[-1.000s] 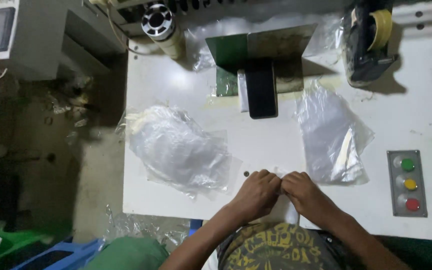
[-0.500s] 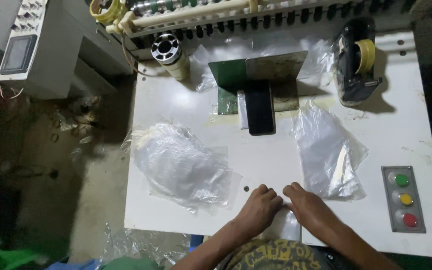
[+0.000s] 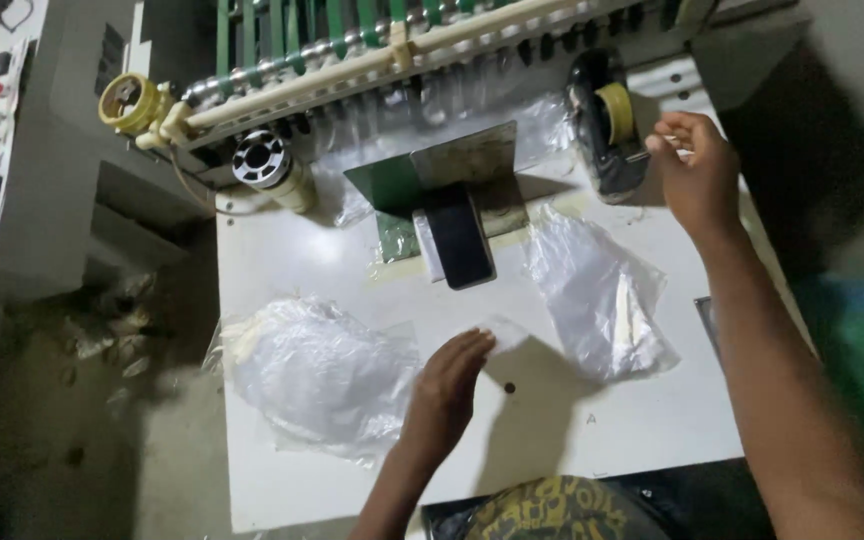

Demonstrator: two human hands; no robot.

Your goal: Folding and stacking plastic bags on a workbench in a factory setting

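Hands' (image 3: 452, 385) grip contents unclear, blurred

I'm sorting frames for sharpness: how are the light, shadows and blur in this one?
Head view: white table brightly lit, floor at left dim; left hand casts a dark shadow to its right; right hand and forearm slightly motion-blurred; right edge smeared.

Clear glossy plastic bags (image 3: 600, 295) on smooth white table (image 3: 632, 420).
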